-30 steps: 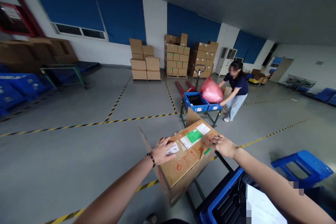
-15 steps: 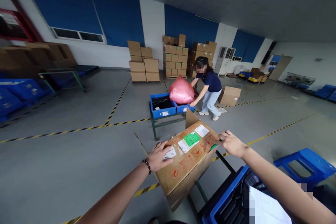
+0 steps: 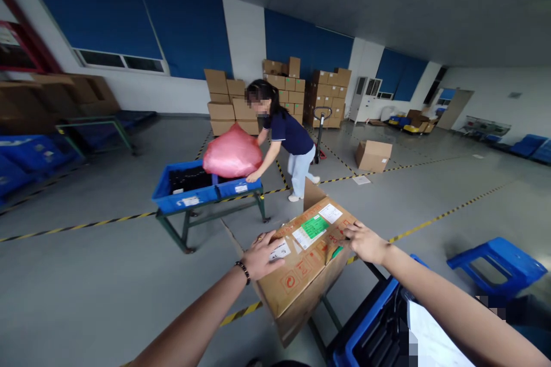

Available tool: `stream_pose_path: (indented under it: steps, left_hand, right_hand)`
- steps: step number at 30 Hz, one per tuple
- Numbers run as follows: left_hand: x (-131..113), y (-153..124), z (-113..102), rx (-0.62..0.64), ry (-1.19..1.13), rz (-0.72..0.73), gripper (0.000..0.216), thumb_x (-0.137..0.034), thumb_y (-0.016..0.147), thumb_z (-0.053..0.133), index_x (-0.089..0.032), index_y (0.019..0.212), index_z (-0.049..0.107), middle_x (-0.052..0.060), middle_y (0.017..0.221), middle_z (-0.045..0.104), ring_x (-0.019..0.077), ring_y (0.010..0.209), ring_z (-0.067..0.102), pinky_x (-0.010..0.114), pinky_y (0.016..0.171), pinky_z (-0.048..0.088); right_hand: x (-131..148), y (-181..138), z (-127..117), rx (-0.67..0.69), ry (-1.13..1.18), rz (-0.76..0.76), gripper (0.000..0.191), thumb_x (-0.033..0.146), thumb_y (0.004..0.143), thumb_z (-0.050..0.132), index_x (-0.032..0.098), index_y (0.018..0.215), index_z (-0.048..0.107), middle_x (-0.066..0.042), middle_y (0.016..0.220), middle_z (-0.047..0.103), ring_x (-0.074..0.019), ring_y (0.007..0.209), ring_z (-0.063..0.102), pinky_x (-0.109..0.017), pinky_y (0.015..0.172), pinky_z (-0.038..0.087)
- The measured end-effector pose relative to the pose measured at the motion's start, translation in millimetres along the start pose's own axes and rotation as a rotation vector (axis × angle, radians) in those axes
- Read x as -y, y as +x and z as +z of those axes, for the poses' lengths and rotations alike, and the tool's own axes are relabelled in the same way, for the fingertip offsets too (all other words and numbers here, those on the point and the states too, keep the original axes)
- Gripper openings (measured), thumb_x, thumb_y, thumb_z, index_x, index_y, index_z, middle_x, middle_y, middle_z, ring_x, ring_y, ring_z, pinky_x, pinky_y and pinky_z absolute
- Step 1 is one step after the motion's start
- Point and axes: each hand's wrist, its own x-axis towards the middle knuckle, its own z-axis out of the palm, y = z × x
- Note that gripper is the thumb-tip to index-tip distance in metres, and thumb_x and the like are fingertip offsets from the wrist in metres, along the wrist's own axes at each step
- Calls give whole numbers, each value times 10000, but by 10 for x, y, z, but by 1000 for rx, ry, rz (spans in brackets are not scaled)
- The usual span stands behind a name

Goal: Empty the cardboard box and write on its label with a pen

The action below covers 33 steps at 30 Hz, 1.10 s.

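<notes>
Two bare hands press flat on the top of a cardboard box (image 3: pixel 307 258) in a warehouse; the left hand (image 3: pixel 262 255), a bead bracelet at its wrist, lies spread over the box's near-left corner beside a small white label; the right hand (image 3: pixel 364 242) lies spread at the right edge, touching a green strip there; neither hand grips, the palms rest on the lid well apart. The box sits tilted on the end of a dark metal frame (image 3: pixel 327 312), its near face overhanging; one flap (image 3: pixel 313 195) stands up at the far edge and a side flap juts out at the left, so the closing looks part done, with at least those flaps left to fold; whether any tape is on cannot be told. Just right of the frame, a blue crate (image 3: pixel 370 327) holds dark parts and a white sheet (image 3: pixel 430 338); a blue stool (image 3: pixel 499 264) stands further right. Beyond the box, a person in a dark shirt (image 3: pixel 288 137) bends over a green trolley (image 3: pixel 206 215) carrying blue bins (image 3: pixel 181 195) and a pink bag (image 3: pixel 232 155), close enough to crowd the floor ahead; a loose carton (image 3: pixel 373 155) sits on the floor behind; stacked cartons (image 3: pixel 293 94) and a pallet jack (image 3: pixel 321 126) line the far wall.
</notes>
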Motion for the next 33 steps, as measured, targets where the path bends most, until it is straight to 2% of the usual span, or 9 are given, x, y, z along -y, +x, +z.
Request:
stream_pose_path:
  steps: [8,12,14,16,18,21,27,30,33]
  left_hand:
    - [-10,-10,-21,5,5,5,675,-588,803,476,-267,1396,435,129,1462,282,314,1323,322,457,1125,260]
    - [-6,-25,-27,1,6,16,668,-575,804,485,-276,1398,430,129,1455,292,304,1315,331,450,1127,256]
    - [20,-30,9,-3,1,2,656,-565,805,488,-281,1393,433,127,1456,289,306,1315,326,453,1126,256]
    - [44,-42,39,-10,-7,-2,641,-560,802,496,-288,1379,447,120,1452,293,309,1306,332,457,1119,265]
    - [50,-67,37,-23,-11,2,634,-567,797,500,-297,1369,456,113,1446,303,311,1291,343,462,1108,276]
    - [26,-113,-27,-40,-3,8,639,-583,792,499,-312,1369,450,110,1447,311,316,1286,343,460,1100,281]
    - [-52,-165,-113,-4,14,-20,647,-599,794,485,-312,1372,446,116,1466,299,323,1311,328,462,1114,253]
    - [-63,-168,-96,12,34,-28,648,-594,809,464,-305,1387,433,120,1472,296,315,1314,332,452,1118,250]
    - [-44,-185,-59,4,49,-31,647,-578,814,463,-288,1392,432,128,1476,293,310,1315,341,444,1118,258]
  right_hand:
    - [37,15,-29,79,-37,22,349,186,909,420,253,1195,607,-89,1030,599,-234,1081,455,-389,860,273]
    - [-227,-91,-158,202,-212,195,314,105,879,401,157,1042,665,-145,1046,602,-263,1099,465,-424,888,292]
    - [-346,-221,-181,170,-287,284,325,109,887,377,151,1051,654,-153,1037,599,-279,1061,488,-428,856,322]
    - [-354,-357,-117,45,-294,352,345,110,890,364,172,1108,624,-130,1022,599,-272,998,521,-406,821,355]
    - [-213,-451,55,-108,-206,448,355,102,888,359,173,1161,576,-98,988,602,-237,894,566,-362,768,393]
    - [241,-492,476,-271,93,570,298,207,952,299,128,1142,515,-67,866,609,-182,706,606,-298,614,417]
    - [1222,-514,1380,-522,387,690,263,298,977,252,160,1023,471,-40,801,610,-170,652,621,-285,546,443]
    - [1448,-518,1589,-605,413,771,265,327,982,257,171,985,471,-25,770,597,-164,644,621,-279,542,463]
    - [1522,-461,1634,-628,396,783,286,325,982,250,166,969,488,-36,794,603,-166,650,625,-281,549,481]
